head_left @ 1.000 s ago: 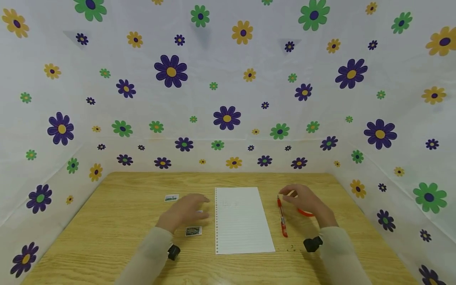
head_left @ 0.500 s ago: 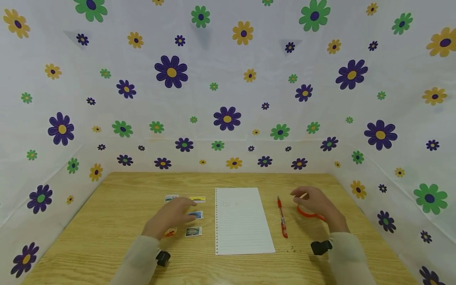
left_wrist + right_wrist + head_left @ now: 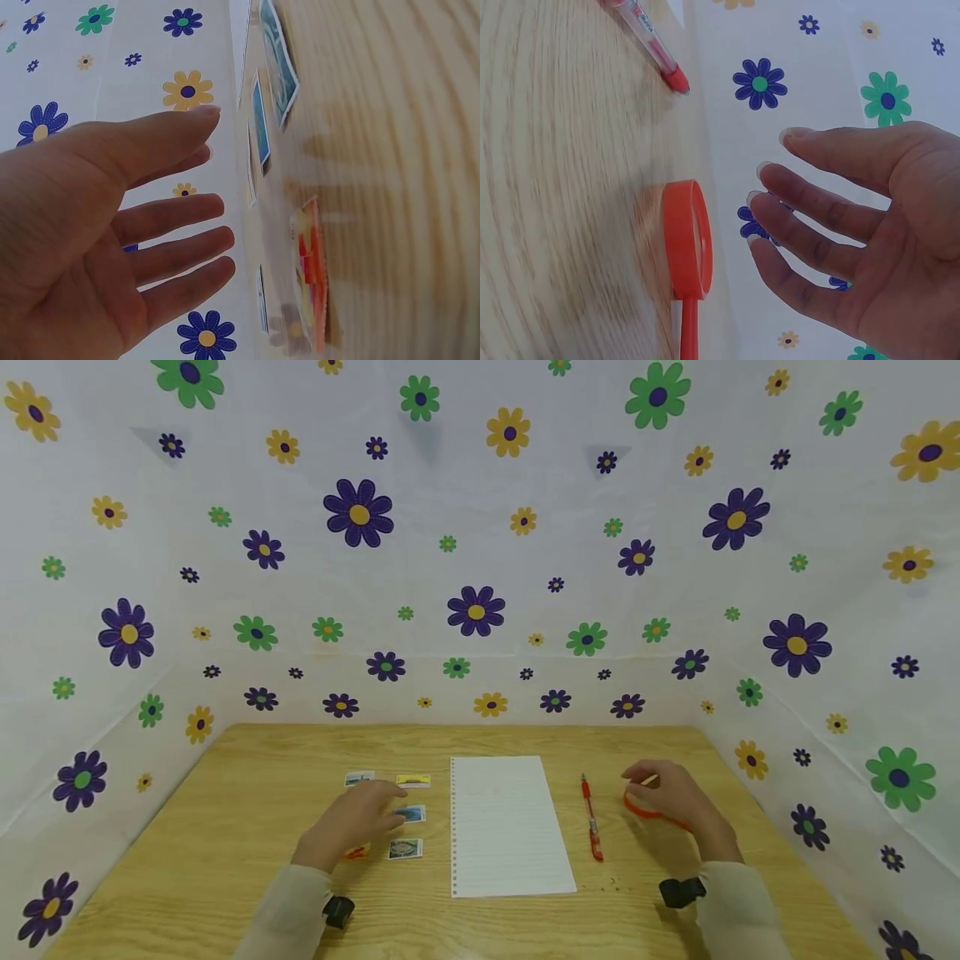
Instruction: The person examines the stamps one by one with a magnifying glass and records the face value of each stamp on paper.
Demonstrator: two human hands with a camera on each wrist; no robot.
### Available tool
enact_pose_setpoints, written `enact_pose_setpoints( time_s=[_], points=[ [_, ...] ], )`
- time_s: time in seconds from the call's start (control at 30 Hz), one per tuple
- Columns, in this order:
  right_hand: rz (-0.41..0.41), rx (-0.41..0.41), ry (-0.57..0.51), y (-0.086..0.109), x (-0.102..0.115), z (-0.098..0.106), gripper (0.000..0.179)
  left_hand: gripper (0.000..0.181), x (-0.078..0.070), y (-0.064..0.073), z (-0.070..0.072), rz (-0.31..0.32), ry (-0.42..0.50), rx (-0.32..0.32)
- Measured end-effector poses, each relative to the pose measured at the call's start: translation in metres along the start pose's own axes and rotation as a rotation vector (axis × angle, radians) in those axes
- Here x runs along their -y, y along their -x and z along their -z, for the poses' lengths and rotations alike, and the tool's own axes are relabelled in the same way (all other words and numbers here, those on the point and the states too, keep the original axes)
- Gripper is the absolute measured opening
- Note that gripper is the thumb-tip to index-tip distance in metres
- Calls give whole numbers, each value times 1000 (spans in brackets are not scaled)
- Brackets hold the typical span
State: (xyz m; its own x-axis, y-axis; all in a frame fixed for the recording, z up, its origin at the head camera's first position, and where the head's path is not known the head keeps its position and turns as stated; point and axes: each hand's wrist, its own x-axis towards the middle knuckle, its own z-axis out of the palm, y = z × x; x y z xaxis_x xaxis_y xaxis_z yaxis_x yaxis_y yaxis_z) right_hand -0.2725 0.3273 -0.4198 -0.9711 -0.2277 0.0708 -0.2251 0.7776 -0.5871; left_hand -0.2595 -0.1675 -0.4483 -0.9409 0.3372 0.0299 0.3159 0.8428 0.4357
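I have both hands relaxed, fingers apart, gripping nothing, left hand above 5 picture cards, right hand above the red magnifying glass on the table, which I'd expect light, stiff, scratch-prone, best held by its handle.

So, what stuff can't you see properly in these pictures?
- Orange-red picture card: in the head view, the left hand hides most of it.
- Red magnifying glass: in the head view, the right hand covers part; in the right wrist view, the bottom edge cuts off its handle.
- Paper: in the head view, any writing is too faint to read.
- Dark specks: in the head view, too small to identify.
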Motion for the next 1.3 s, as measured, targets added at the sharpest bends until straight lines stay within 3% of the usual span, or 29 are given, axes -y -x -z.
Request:
enact_pose_setpoints(
  time_s=[0.83, 1.3],
  points=[
    [-7, -27, 71, 6, -9, 4, 23, 36, 3, -5, -5, 18, -2, 15],
    [-124, -16, 126, 8, -21, 11, 24, 26, 7, -1, -6, 28, -1, 1]
  ],
)
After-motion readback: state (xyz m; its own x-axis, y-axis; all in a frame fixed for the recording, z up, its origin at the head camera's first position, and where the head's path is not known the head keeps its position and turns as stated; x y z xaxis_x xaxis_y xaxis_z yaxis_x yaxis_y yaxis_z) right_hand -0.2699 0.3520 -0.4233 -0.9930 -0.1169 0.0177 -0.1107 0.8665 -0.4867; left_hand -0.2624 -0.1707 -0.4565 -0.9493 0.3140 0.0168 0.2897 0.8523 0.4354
